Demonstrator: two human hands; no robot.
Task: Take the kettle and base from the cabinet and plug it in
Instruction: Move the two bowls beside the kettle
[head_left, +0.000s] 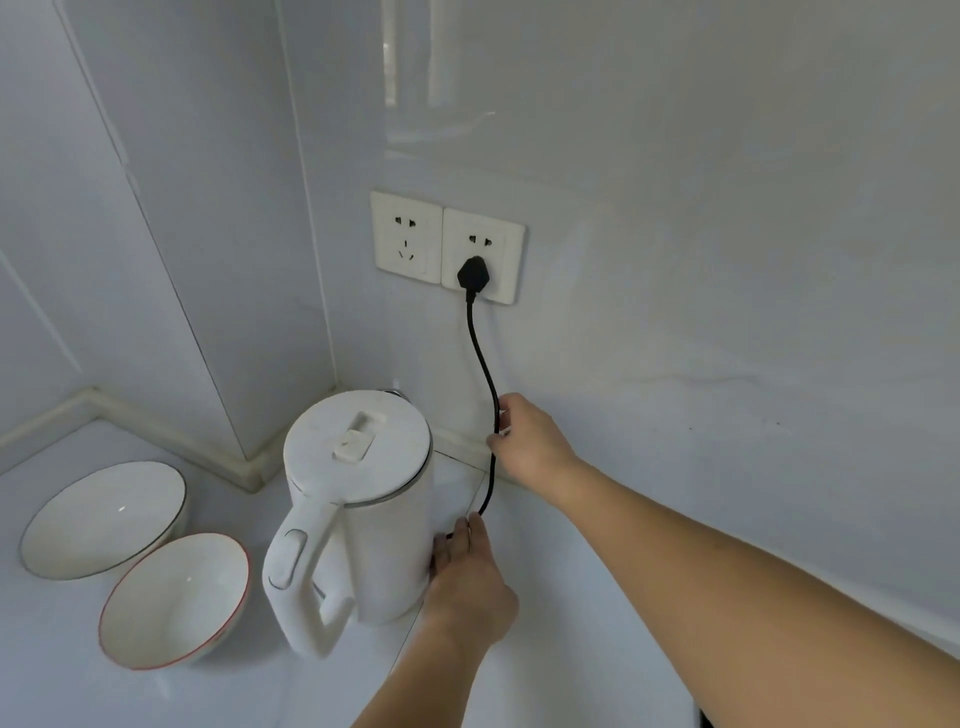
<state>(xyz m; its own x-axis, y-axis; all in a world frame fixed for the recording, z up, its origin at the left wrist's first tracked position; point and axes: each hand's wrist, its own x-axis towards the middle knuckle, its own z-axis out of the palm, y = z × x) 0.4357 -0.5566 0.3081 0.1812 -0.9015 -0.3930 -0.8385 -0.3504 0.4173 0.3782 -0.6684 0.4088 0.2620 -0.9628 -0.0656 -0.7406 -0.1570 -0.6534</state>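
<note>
A white kettle (358, 499) stands upright on the counter near the corner, its handle turned toward me; its base is hidden beneath it. A black plug (471, 272) sits in the right wall socket (483, 254). From it the black cord (485, 374) hangs down. My right hand (530, 441) pinches the cord partway down, close to the wall. My left hand (467, 577) rests low against the kettle's right side, where the cord ends; whether its fingers grip the cord or the base I cannot tell.
Two white bowls stand left of the kettle: one with a dark rim (104, 519) and one with a red rim (174, 600). A second socket (407, 236), unused, is on the wall left of the plugged one. The white counter (545, 649) meets the wall behind.
</note>
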